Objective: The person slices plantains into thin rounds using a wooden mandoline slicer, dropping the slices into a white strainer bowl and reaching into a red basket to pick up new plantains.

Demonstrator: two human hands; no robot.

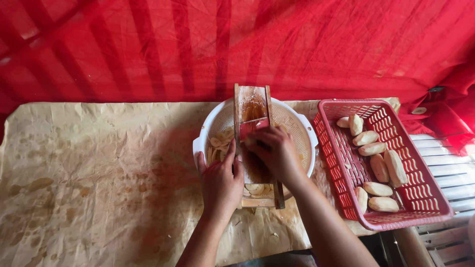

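wooden slicer board point(254, 106) lies across a white colander point(297, 129) at mid-table, running 12 to 6 o'clock, w/ pale round slices point(220, 138) heaped in the bowl at the board's 9 o'clock side. left hand point(220, 182) is clamped over the board's near left rail, fingers curled round the edge, steadying it. right hand point(275, 151) is closed, palm down, on the board's middle, pressing sth small against it; the piece itself can't be made out under the fingers. step in hand looks like slicing, mid-stroke over the blade slot. judged from this, next move calls for a firm push along the board w/ fingertips kept clear of the blade, then a fresh piece from the red basket point(435, 210) at 3 o'clock, where peeled pale tubers point(378, 189) lie in a loose row. stained brown paper point(89, 168) covers the table; red netting point(198, 44) hangs behind. blade is hidden by the right hand; basket's near corner overhangs the table edge; more slices point(256, 189) show under the board's near end.
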